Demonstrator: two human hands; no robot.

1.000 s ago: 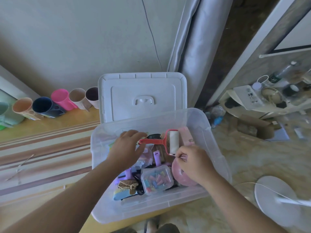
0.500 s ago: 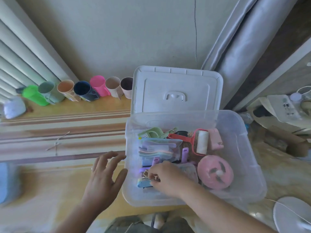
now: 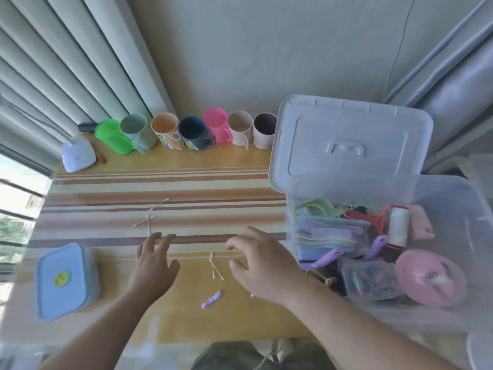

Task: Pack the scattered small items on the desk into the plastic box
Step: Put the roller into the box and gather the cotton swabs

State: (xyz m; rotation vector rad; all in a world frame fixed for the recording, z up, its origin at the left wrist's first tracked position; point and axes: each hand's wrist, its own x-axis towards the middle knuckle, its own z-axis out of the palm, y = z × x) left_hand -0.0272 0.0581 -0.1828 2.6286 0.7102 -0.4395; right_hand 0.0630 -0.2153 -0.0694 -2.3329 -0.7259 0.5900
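Note:
The clear plastic box [image 3: 450,313] stands at the desk's right end, holding a lint roller [image 3: 397,228], a pink round fan [image 3: 430,280], purple clips and pouches. Its white lid [image 3: 349,145] leans up behind it. On the desk lie two crossed cotton swabs [image 3: 215,268], a small purple clip [image 3: 212,299] and more cotton swabs [image 3: 150,217] farther back. My left hand [image 3: 153,265] hovers open left of the crossed swabs. My right hand [image 3: 262,265] hovers open just right of them, fingers spread, holding nothing.
A row of coloured mugs [image 3: 192,132] lines the wall behind the striped mat [image 3: 106,206]. A light blue lidded container [image 3: 64,281] sits at the left, a small white device [image 3: 78,156] at the back left. Curtains hang on both sides.
My right hand left the box and moved left over the desk. My left hand moved forward beside it. The view swung left, showing more of the desk.

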